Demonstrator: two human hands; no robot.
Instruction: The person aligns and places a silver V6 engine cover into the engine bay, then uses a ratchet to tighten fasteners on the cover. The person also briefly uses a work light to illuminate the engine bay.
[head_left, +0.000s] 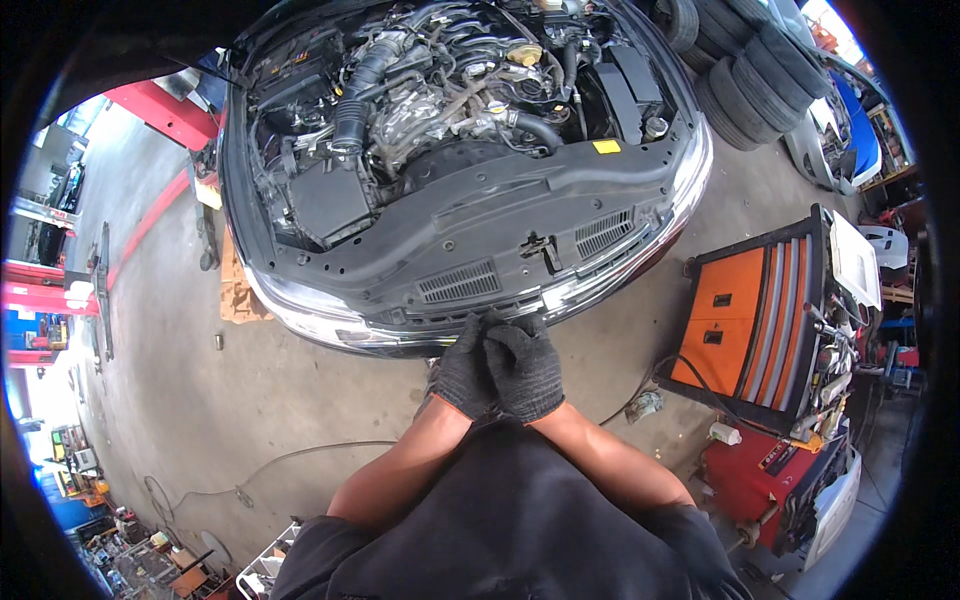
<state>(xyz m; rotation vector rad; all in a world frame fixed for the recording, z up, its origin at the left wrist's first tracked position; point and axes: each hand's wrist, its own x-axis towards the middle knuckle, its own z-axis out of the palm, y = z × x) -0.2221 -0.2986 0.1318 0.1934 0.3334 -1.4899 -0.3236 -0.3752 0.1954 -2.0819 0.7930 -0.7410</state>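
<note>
My left hand [464, 372] and my right hand [526, 370], both in dark grey knit work gloves with orange cuffs, are together in front of my chest. Their fingers are curled in and the two hands touch. Whatever lies between the fingertips, if anything, is hidden. Just beyond them is the front of a car, with a chrome-edged bumper [590, 297] and a black plastic radiator cover [400, 250]. Behind the cover the engine [420, 120] lies exposed in the open bay. A hood latch [541, 250] sits in the middle of the cover.
An orange and grey tool cabinet [735, 320] stands at right, with a red machine [750, 480] nearer me. Stacked tyres [750, 95] are at the far right. A hose [290, 455] crosses the concrete floor [250, 390]; a red lift arm [165, 112] is at left.
</note>
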